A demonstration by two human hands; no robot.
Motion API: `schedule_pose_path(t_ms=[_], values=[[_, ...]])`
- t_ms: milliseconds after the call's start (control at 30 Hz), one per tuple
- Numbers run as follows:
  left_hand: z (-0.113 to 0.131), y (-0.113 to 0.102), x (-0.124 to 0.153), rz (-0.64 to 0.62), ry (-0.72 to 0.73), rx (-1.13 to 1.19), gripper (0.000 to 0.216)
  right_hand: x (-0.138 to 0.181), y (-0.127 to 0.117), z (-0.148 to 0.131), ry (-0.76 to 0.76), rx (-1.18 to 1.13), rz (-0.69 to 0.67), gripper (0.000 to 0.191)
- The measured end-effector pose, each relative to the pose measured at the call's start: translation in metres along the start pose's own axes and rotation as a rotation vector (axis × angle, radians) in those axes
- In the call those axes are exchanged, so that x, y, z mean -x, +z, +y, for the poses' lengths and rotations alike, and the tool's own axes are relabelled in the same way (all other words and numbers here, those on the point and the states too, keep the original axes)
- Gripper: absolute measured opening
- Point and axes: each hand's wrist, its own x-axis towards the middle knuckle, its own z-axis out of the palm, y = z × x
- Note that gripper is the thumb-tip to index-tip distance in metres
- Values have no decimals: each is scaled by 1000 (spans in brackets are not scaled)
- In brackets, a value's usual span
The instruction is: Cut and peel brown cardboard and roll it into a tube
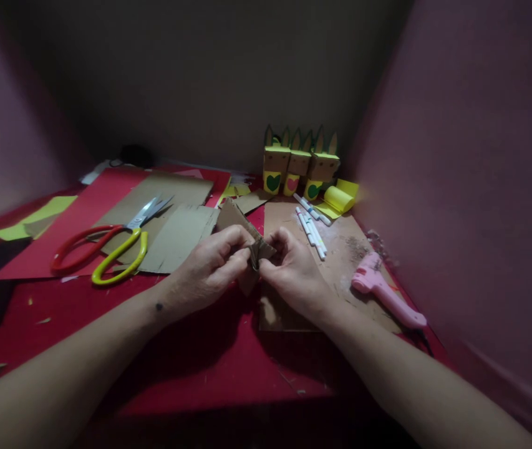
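Observation:
Both hands meet over the middle of the red table and pinch one small brown piece of cardboard (232, 215). My left hand (219, 262) grips it from the left, thumb and fingers pressed together. From the other side my right hand (289, 265) pinches a folded or torn edge of it. The piece stands tilted, its upper corner pointing away from me, and its lower part is partly hidden behind the fingers. Left of my hands, scissors (137, 231) with one red and one yellow handle lie with slightly parted blades on cardboard sheets (181, 240).
A pink glue gun (387, 290) and several white markers (311, 231) lie on a cardboard board (289, 315) at right. Several cardboard animal figures (299, 163) stand behind, beside rolled yellow paper (339, 198). Red paper (27, 265) lies at left. Walls enclose the table's back and sides.

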Motion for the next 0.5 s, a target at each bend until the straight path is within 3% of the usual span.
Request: schedule_pose_path(t_ms=[233, 367, 433, 500], values=[[1, -7, -4, -13, -61, 240, 14, -3, -1, 5, 55, -307, -35, 11], [3, -9, -6, -11, -58, 222, 13, -1, -2, 1, 149, -280, -54, 12], [5, -6, -4, 2, -66, 126, 15, 1, -1, -1, 148, -223, -47, 12], [7, -2, -3, 91, -73, -100, 21, 3, -1, -1, 87, -201, -51, 14]])
